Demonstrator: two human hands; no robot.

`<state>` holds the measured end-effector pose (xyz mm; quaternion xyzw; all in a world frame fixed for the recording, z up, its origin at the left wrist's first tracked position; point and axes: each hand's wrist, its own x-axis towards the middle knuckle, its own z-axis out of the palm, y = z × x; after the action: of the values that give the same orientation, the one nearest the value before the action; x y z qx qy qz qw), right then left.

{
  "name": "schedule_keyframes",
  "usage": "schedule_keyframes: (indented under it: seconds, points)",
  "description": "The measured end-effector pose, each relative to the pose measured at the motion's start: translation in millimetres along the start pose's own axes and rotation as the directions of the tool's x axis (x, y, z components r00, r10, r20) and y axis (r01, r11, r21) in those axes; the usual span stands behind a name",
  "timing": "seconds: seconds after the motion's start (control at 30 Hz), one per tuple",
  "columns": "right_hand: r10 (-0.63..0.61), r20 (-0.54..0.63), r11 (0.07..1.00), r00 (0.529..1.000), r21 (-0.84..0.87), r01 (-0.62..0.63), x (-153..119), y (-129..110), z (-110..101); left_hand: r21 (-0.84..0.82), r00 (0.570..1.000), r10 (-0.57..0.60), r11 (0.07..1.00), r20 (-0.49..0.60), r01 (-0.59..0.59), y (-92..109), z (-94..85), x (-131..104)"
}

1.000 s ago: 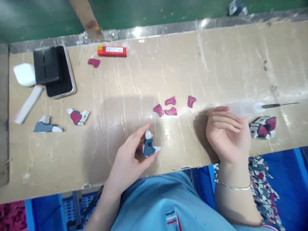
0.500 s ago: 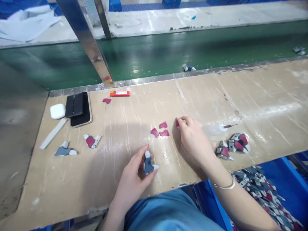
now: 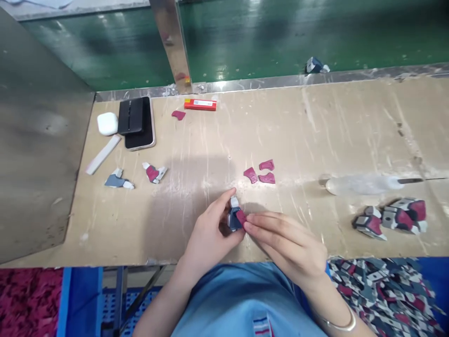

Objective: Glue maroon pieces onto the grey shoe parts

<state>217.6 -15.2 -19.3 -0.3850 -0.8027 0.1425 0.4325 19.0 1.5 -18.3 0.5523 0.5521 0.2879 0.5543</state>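
Observation:
Between the thumb and fingers of my left hand (image 3: 210, 229) is a small dark blue and light grey plastic part (image 3: 234, 218). My right hand (image 3: 289, 241) pinches a maroon plastic piece (image 3: 240, 217) against the blue face of that part; whether it is seated cannot be told. Just beyond my hands lie three loose maroon pieces (image 3: 250, 175). To the left rest a blue and grey part (image 3: 118, 179) with no maroon on it and another part (image 3: 154, 173) with a maroon face. Several parts with maroon faces (image 3: 403, 216) sit at the right.
A screwdriver-like tool with a clear handle (image 3: 365, 185) lies at right. At left are a phone (image 3: 140, 140), black case (image 3: 130, 116), white case (image 3: 107, 124) and pale strip (image 3: 103, 154). A red box (image 3: 199, 104) lies near the metal post (image 3: 171, 42). Bins hold maroon pieces (image 3: 28, 299) and assembled parts (image 3: 382, 295).
My right hand has brought the maroon piece from the table to the blue part in my left hand. The head view has tilted down and shifted, showing the bin of maroon pieces.

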Motion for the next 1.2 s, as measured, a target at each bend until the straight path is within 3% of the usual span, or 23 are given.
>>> schedule_keyframes:
  seconds: [0.27, 0.4, 0.53, 0.67, 0.73, 0.87, 1.0, 1.2]
  points:
    - [0.052, 0.016, 0.997, 0.999, 0.053, -0.053, 0, 1, 9, 0.064, 0.992, 0.123, 0.991, -0.035, -0.121, -4, 3.3, -3]
    - [0.114, 0.030, 0.989, 0.993, 0.087, -0.116, -1, 1, 11, 0.009, 0.994, 0.095, 0.995, -0.052, -0.095, -5, 5.1, -7]
    - [0.102, -0.006, 0.991, 0.995, 0.084, -0.101, -5, 1, 16, -0.169, 0.997, 0.028, 0.986, 0.072, -0.015, 0, -4.0, -13]
    - [0.116, -0.013, 0.985, 0.993, 0.132, -0.114, -5, -3, 18, -0.404, 0.980, -0.013, 0.910, 0.201, 0.095, 6, -14.4, -19]
    - [0.197, -0.007, 0.949, 0.980, 0.253, -0.189, -5, -7, 18, -0.473, 0.983, -0.048, 0.872, 0.179, 0.129, 6, -15.0, -20]
    - [0.392, 0.010, 0.790, 0.920, 0.508, -0.343, -8, -13, 20, -0.555, 0.995, -0.042, 0.827, 0.095, 0.088, 4, -10.7, -21]
    - [0.412, 0.014, 0.777, 0.911, 0.517, -0.359, -8, -15, 22, -0.578, 0.999, -0.017, 0.815, 0.047, 0.041, 2, -10.3, -18]
    - [0.420, -0.006, 0.757, 0.907, 0.554, -0.347, -6, -14, 26, -0.495, 0.998, -0.046, 0.867, 0.041, 0.060, 1, -8.7, -15]
